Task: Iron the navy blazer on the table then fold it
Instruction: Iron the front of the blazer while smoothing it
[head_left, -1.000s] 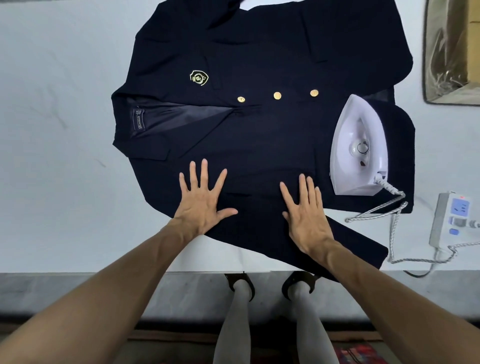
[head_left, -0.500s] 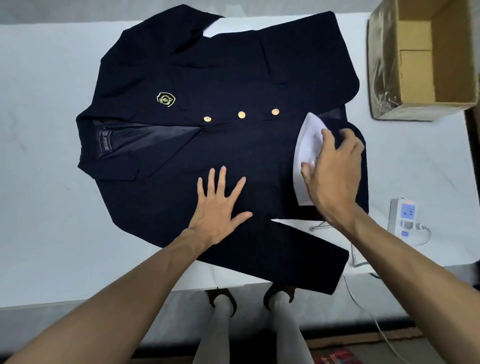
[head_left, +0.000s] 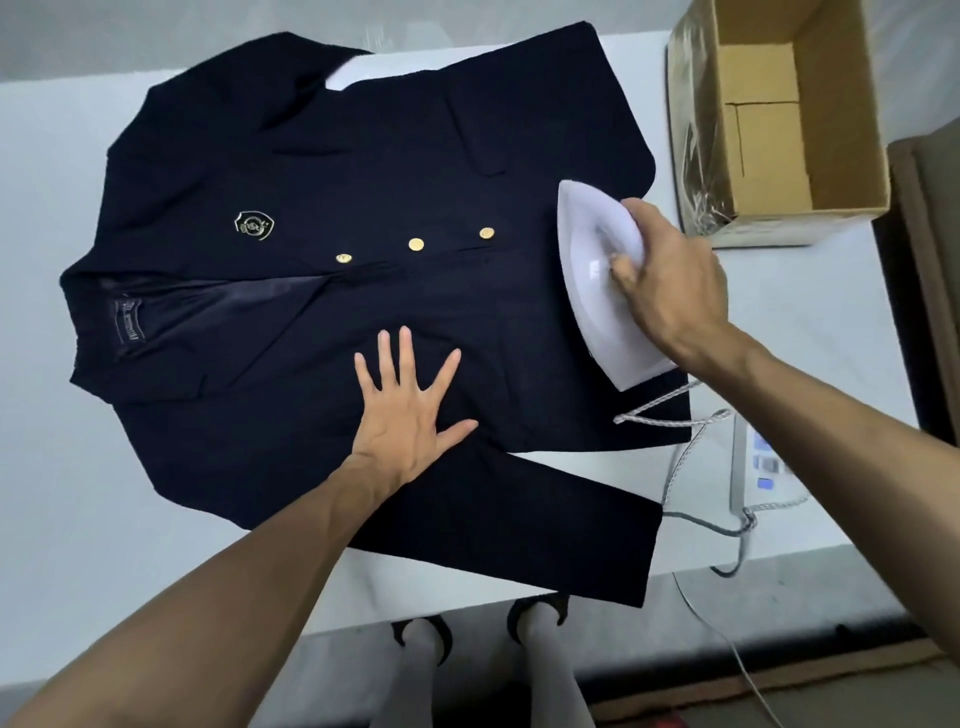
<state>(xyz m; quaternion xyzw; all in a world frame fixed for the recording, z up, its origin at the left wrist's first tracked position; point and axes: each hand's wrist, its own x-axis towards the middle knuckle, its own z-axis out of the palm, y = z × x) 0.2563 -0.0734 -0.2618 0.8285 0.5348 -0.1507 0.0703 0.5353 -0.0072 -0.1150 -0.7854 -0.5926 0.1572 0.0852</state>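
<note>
The white bench (head_left: 52, 467) carries the navy blazer (head_left: 363, 156), laid flat and front-up, collar to the left and hem to the right. A gold crest (head_left: 254, 226) sits on its chest, and three gold buttons (head_left: 416, 244) run in a row toward the hem. The left hand (head_left: 410, 410) lies palm-down on the cloth, fingers straight and spread. The near sleeve reaches the bench's front edge. On the hem side stands the white iron (head_left: 597, 291), sole on the cloth; the right hand (head_left: 670, 286) grips its handle. The braided cord (head_left: 670, 410) loops across the hem to a power strip (head_left: 753, 457), partly hidden by the right forearm. An open cardboard box (head_left: 779, 130) stands at the far right corner.
</note>
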